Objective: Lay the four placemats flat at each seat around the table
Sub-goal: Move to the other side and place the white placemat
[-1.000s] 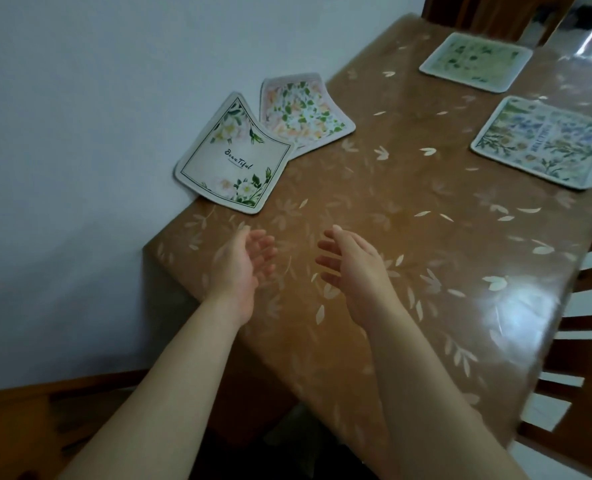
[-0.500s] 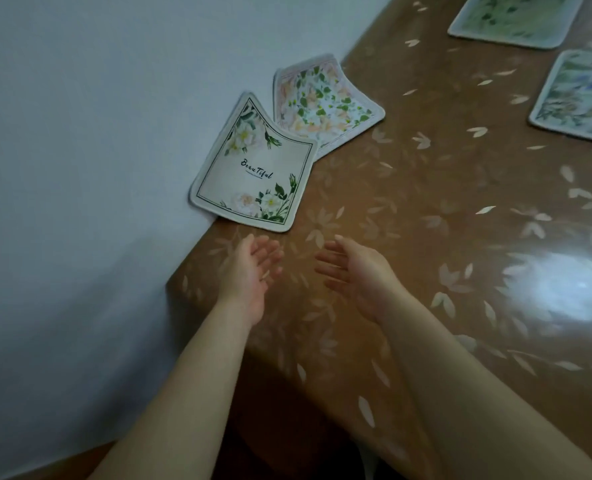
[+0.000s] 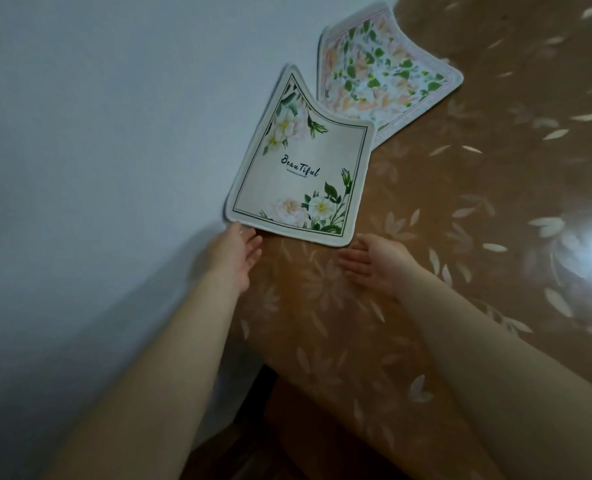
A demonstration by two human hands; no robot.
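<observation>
Head view. I take the "Beautiful" placemat [image 3: 301,168] as my landmark: it lies on the worktop [image 3: 443,271] against the wall [image 3: 97,133], its far corner curled up the wall. Behind it, partly tucked under its far right corner, sits the pink floral placemat [image 3: 384,74], also curling at the wall.

My left hand [image 3: 233,259] is at the landmark's near left corner, fingers [image 3: 253,242] open, just touching or nearly so; I cannot tell. My right hand [image 3: 379,263] hovers just below its near right corner, palm open, holding nothing.

I judge the mat thin, light and floppy; the glossy worktop looks slick. Best to pinch both near corners and draw it clear.
</observation>
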